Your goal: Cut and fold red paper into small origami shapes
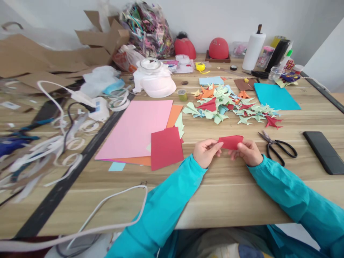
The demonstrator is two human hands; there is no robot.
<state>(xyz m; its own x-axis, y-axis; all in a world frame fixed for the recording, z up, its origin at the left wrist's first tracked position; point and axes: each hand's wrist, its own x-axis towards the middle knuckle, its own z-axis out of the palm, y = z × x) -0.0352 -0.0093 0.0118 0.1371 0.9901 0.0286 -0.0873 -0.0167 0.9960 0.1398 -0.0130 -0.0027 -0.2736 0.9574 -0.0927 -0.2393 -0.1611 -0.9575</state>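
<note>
A small folded piece of red paper (230, 142) is held level just above the wooden table, between both hands. My left hand (206, 152) pinches its left end between thumb and fingers. At its right end, my right hand (248, 152) grips the paper the same way. Beyond the hands lies a loose pile of folded paper figures (220, 107) in pale green, red, orange and blue. To the left, red paper sheets (167, 148) rest partly on a large pink sheet (139, 125), with orange paper showing beneath it.
Black-handled scissors (279, 145) and a dark phone (325, 152) lie on the right. A turquoise sheet (276, 96) sits behind them. A white cable (107, 197) loops near my left sleeve. Cords and strips (61, 143) clutter the left; a white cap (156, 80) stands at the back.
</note>
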